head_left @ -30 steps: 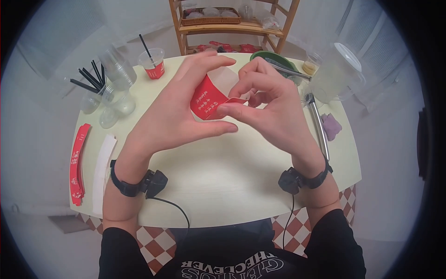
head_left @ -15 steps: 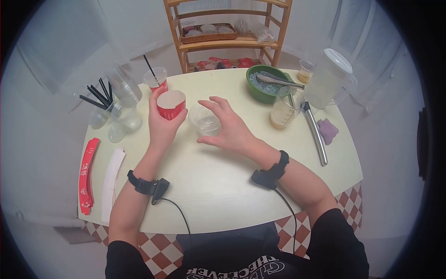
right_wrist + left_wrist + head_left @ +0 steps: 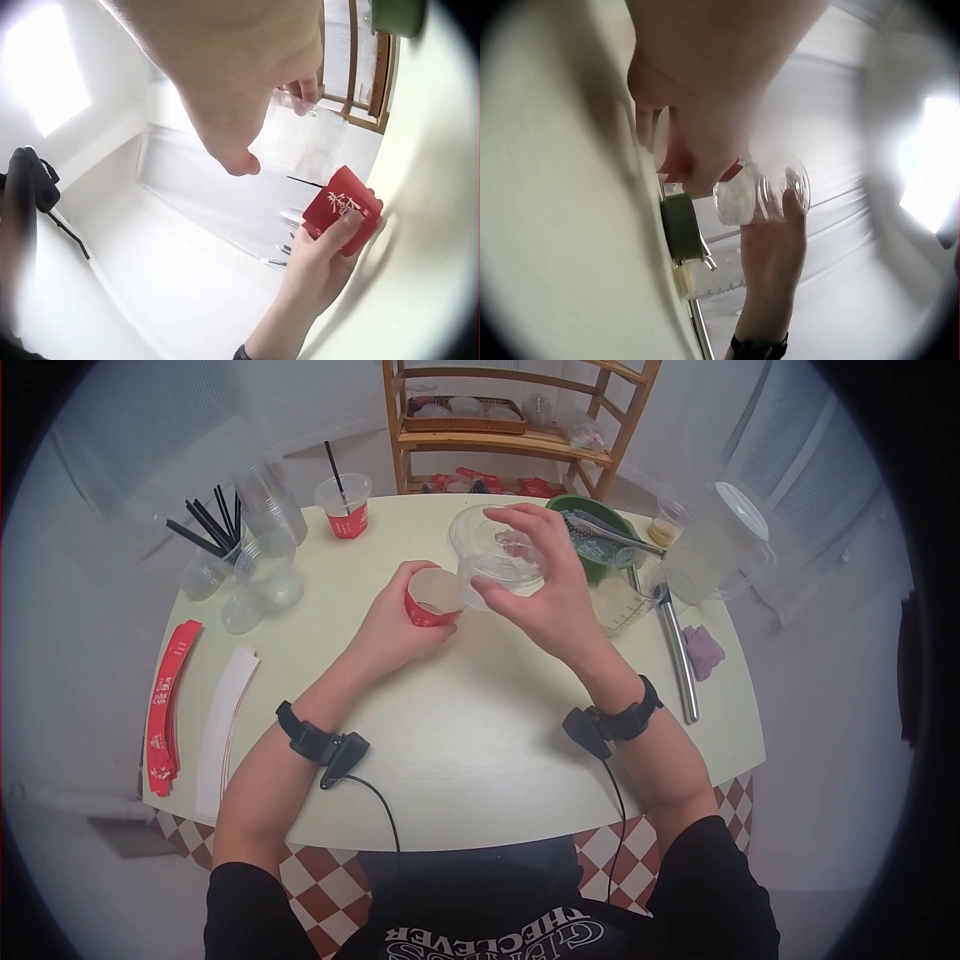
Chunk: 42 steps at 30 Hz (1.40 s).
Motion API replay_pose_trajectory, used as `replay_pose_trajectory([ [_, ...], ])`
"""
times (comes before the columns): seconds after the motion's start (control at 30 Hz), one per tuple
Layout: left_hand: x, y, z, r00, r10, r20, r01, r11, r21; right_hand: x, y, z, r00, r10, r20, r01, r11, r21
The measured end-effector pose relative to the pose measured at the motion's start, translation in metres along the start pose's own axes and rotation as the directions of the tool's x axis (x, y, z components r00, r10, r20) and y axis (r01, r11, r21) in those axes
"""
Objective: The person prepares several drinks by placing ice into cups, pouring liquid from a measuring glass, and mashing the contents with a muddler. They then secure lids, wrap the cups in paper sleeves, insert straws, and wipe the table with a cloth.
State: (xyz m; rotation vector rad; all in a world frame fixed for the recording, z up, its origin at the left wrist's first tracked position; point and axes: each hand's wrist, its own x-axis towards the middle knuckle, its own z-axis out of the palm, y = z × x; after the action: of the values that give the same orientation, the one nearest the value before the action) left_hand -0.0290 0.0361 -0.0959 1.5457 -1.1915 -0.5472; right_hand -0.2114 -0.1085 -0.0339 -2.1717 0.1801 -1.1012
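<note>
left hand (image 3: pixel 393 622) grips the red paper sleeve (image 3: pixel 430 610), fingers round one side, thumb across the near side (thumb plain in the right wrist view). right hand (image 3: pixel 545 580) has the clear plastic cup (image 3: pixel 490 550), held between thumb and curved fingers, off the table (image 3: pixel 450 760) (one cup or a nested few, can't tell).

key relation: cup lies to the right of the sleeve, just beside it and a bit farther from the body. left wrist view puts the cup higher, base end toward the sleeve, rim end away from the tabletop. so cup's long axis looks tilted but roughly upright, sleeve's open mouth faces up toward the head camera. the two aren't nested; whether edges touch, can't tell. right hand is the nearer one to the cup, left to the sleeve; any fit would seem to hinge on lining up cup base with sleeve mouth.

around: sleeved cup with black straw (image 3: pixel 348 520) behind left hand, red strips (image 3: pixel 170 710) and white strips (image 3: pixel 226 730) off to the left, green bowl (image 3: pixel 681 229) beyond right hand.
</note>
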Motion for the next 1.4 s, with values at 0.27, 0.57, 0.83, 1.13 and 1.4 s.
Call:
replay_pose_trajectory([
  [0.27, -0.011, 0.024, 0.021, 0.993, -0.011, 0.118, 0.025, 0.993, -0.116, -0.005, -0.011, 0.003, 0.999, 0.034, 0.034, -0.039, 0.986, 0.161],
  [0.57, -0.008, 0.018, 0.016, 0.993, 0.028, 0.113, -0.004, 0.978, -0.208, -0.016, -0.006, 0.014, 0.961, 0.049, 0.273, -0.074, 0.994, 0.079],
  [0.83, -0.008, 0.035, 0.009, 0.991, 0.045, 0.127, -0.014, 0.971, -0.238, -0.016, -0.017, 0.01, 0.971, 0.064, 0.232, -0.078, 0.996, 0.05],
  [1.13, -0.003, 0.025, -0.002, 0.966, 0.201, 0.163, -0.22, 0.97, 0.107, -0.008, -0.01, -0.001, 0.977, 0.135, 0.163, -0.157, 0.979, 0.133],
  [1.4, -0.008, 0.015, 0.007, 0.905, 0.426, 0.025, -0.423, 0.89, 0.169, -0.014, -0.002, 0.009, 0.978, 0.158, 0.134, -0.178, 0.971, 0.158],
])
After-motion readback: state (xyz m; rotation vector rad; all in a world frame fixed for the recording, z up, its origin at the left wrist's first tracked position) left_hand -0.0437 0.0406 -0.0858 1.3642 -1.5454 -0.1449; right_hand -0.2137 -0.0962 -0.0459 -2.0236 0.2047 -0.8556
